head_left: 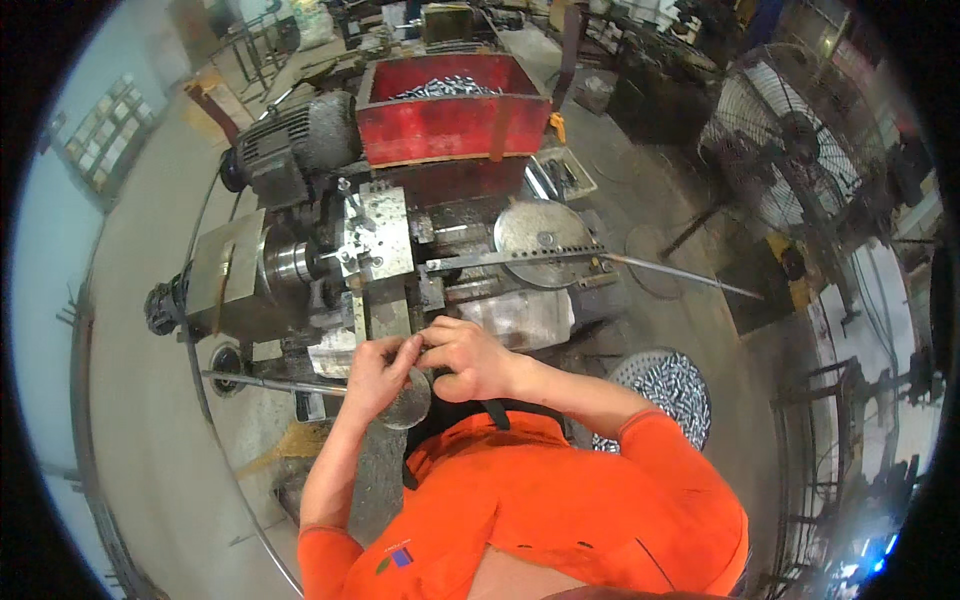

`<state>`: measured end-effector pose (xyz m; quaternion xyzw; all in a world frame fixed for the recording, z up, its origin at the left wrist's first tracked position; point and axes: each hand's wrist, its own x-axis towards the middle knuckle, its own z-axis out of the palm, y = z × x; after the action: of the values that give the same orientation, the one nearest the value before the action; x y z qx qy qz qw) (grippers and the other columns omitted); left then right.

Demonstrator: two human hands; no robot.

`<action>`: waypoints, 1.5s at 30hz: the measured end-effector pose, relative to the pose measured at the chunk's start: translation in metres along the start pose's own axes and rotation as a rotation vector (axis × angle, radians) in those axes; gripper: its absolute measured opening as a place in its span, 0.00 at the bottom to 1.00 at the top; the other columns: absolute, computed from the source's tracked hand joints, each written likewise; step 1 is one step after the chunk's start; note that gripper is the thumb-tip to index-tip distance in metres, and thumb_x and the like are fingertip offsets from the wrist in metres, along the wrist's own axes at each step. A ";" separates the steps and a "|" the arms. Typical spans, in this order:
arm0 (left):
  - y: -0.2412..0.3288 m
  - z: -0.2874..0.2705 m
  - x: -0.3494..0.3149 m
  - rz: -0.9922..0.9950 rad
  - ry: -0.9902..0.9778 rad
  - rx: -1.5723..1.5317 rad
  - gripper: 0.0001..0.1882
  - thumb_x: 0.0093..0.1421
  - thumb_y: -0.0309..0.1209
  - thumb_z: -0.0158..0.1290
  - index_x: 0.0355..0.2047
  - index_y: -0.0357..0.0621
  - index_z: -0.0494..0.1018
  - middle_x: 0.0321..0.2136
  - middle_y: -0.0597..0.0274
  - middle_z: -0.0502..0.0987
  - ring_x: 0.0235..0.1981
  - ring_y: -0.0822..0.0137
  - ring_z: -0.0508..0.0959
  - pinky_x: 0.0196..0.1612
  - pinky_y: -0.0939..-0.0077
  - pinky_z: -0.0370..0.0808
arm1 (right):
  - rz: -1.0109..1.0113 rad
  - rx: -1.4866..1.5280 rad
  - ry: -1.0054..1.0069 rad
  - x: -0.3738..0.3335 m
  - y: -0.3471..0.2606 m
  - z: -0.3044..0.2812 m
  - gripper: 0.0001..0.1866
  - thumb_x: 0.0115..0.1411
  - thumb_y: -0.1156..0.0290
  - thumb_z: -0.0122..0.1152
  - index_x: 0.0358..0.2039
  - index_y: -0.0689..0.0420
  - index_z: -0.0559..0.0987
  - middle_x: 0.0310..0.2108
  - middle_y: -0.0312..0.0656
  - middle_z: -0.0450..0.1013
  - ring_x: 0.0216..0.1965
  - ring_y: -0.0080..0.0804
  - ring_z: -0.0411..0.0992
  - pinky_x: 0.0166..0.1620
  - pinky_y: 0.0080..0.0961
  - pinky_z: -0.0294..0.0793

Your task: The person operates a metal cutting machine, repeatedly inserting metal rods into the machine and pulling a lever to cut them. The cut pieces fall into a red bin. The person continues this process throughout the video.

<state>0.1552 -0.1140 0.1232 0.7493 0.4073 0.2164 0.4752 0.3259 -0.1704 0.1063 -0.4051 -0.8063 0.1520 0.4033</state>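
My left hand (pixel 377 377) and my right hand (pixel 468 358) meet in front of my body, at the near end of a small lathe. Their fingertips are pinched together and almost touch each other. Whatever sits between the fingers is too small or too hidden to name. Just under the hands is a round metal disc (pixel 408 402). Beyond them stands the lathe's metal tool block (pixel 380 235), with bolts on top. The spindle chuck (pixel 290 262) lies to its left.
A red bin (pixel 455 130) of small metal parts stands behind the lathe, beside a motor (pixel 300 145). A long lever (pixel 690 275) reaches right. Another rod (pixel 275 383) points left. A basin of shiny metal pieces (pixel 670 395) is by my right elbow. A large fan (pixel 790 140) stands far right.
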 end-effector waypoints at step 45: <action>-0.200 -0.184 -0.225 -0.772 0.747 0.750 0.17 0.50 0.35 0.57 0.32 0.33 0.71 0.25 0.39 0.74 0.32 0.41 0.75 0.35 0.53 0.71 | 0.140 -0.430 -0.470 0.229 0.105 0.080 0.11 0.34 0.71 0.56 0.19 0.63 0.79 0.22 0.58 0.73 0.29 0.51 0.74 0.38 0.34 0.75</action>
<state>-0.1859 -0.1555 0.0429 0.5386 0.8325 0.1191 0.0515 0.2401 0.0797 0.1164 -0.4892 -0.8612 0.0949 0.1000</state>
